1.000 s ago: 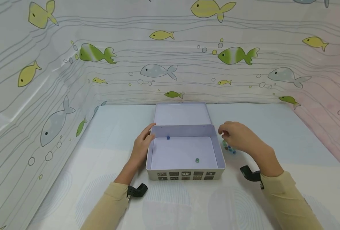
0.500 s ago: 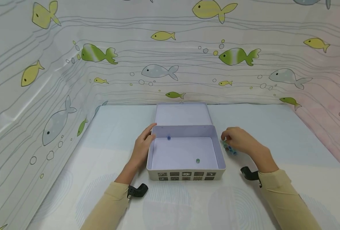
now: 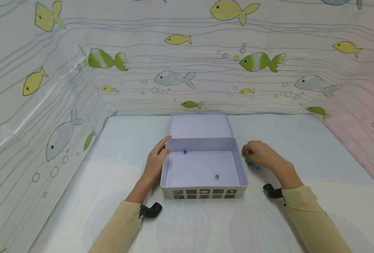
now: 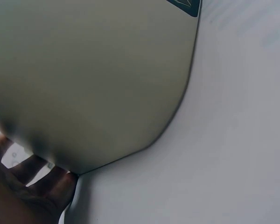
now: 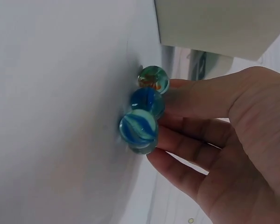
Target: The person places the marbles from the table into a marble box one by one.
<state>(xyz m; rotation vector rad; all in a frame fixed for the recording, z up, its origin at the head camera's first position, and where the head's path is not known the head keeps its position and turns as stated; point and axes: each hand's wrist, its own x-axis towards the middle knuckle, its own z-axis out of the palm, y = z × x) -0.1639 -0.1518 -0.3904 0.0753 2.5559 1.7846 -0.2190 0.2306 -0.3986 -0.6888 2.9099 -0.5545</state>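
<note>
Glass marbles [image 5: 143, 114], a green-and-orange one, a dark blue one and a striped blue one with another half hidden beneath it, lie in a tight cluster on the desk [image 3: 301, 147] just to the right of the open tin box [image 3: 204, 188]. Round as they are, they point nowhere; only the cluster has a long axis, which runs roughly alongside the box's right wall. The right hand [image 3: 263, 154] curls over them, its fingers [image 5: 200, 100] loosely bent and touching the marbles from the side. Whether any marble is truly pinched I cannot tell.

My worry is the rolling. A careless nudge from those fingertips could, I think, scatter the cluster across the smooth desk, and a marble lifted in a weak pinch could slip and bounce away.

Across the box, the left hand [image 3: 155, 163] rests against the left wall, fingers fairly straight along it and thumb at the far corner. Should it let go, a knock might slide the box. Inside lie a blue marble [image 3: 185, 151] by the back wall and a green marble [image 3: 217, 176] nearer the front. The lid [image 3: 200, 125] lies open behind, and a fish-print curtain [image 3: 187, 56] surrounds the desk.
</note>
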